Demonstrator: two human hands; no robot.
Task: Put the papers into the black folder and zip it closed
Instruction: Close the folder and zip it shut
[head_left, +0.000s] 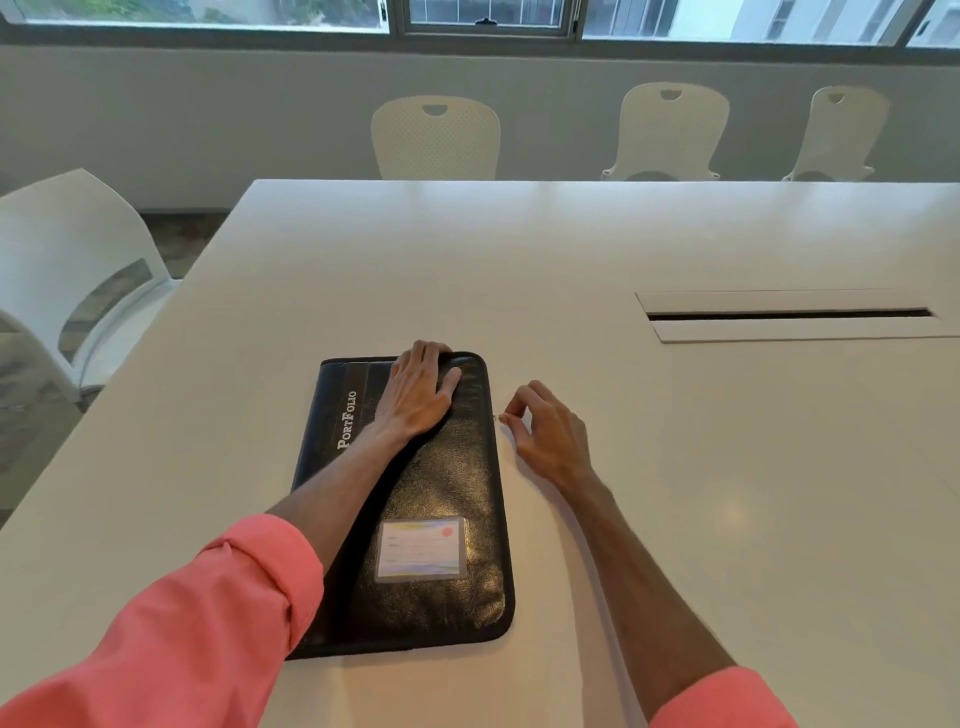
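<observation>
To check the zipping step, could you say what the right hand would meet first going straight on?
Likely the zipper pull at the right edge of the black folder: the right hand points its fingertips left at it; contact is unclear.

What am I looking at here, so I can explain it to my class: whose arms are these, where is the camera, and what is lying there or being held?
There is no machine: a person wearing a head camera looks down at their own two bare hands. A black folder lies closed on a white table. The left hand rests flat on the folder's far end. The right hand, beside the folder's right edge, pinches what looks like the zip pull, though it is very small. No loose papers are visible. Chairs stand beyond the table.
</observation>
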